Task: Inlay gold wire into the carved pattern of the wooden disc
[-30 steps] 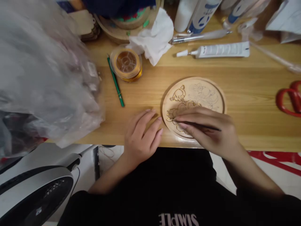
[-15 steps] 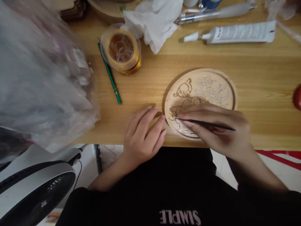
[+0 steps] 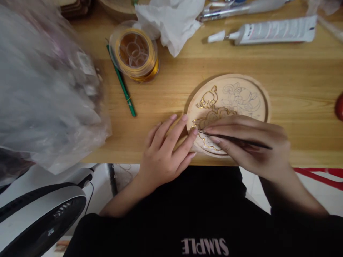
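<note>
A round wooden plate [image 3: 227,79] lies near the table's front edge. It bears a pencil drawing [image 3: 242,98], partly outlined in gold wire [image 3: 209,98]. My right hand [image 3: 257,142] is over the plate's lower right, closed around slim black tweezers [image 3: 238,140]. Their tip points left, at the gold outline by the plate's left rim. My left hand [image 3: 167,153] rests palm down with its fingers spread. One of its fingertips reaches over the rim, right beside the tweezers' tip. My right hand hides part of the design.
A spool of gold wire [image 3: 153,73] and a green pencil [image 3: 122,84] lie to the left. Behind are crumpled tissue [image 3: 177,26], a white glue tube [image 3: 276,31] and a pen [image 3: 227,12]. A large plastic bag [image 3: 50,89] fills the left side. At right is a red object [image 3: 339,107].
My left hand has moved right and its fingers have spread, one now over the plate's rim. My right hand has shifted slightly right with the tweezers. The view has moved a little.
</note>
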